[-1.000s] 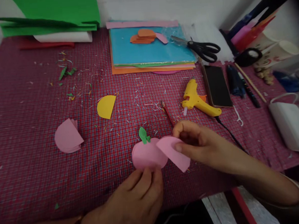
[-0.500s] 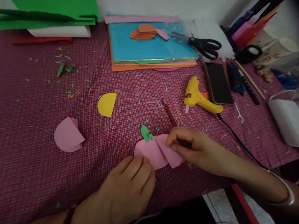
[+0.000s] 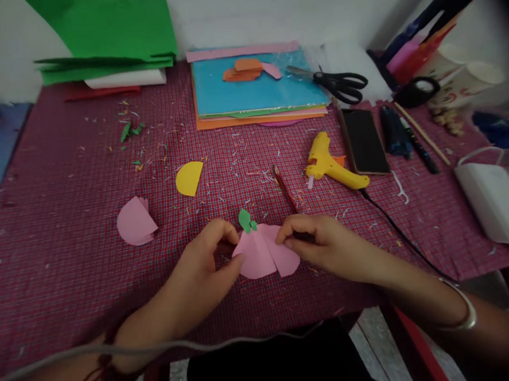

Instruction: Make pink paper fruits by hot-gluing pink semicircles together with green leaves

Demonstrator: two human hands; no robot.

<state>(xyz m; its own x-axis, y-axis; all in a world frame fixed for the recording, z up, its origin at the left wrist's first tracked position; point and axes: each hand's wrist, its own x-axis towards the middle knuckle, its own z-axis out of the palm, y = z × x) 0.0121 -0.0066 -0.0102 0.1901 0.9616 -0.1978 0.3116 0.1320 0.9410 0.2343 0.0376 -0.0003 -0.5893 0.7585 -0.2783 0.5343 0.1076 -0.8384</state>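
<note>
Between my hands lies a pink paper cutout [image 3: 256,259] shaped like a pumpkin, made of folded pieces with a seam down its middle. A small green paper leaf and stem [image 3: 245,220] stick out of its top. My left hand [image 3: 207,268] pinches the left edge between thumb and fingers. At the right edge, my right hand [image 3: 327,246] grips the paper with thumb and forefinger. Just beyond my right hand lies a dark red pencil [image 3: 285,188]. Folded pink half-circles [image 3: 135,222] and a yellow half-circle [image 3: 189,179] rest to the left.
A yellow glue gun [image 3: 333,165] with a black cord lies right of the pencil, beside a phone [image 3: 365,142]. Black-handled scissors [image 3: 340,86] lie on a stack of coloured paper [image 3: 218,98]. Green sheets [image 3: 115,26] stand at back left. Paper scraps dot the checked cloth [image 3: 69,271].
My left hand has gone from lying over the cutout's lower left to pinching its left edge. The right hand still holds the right side. The view has shifted slightly.
</note>
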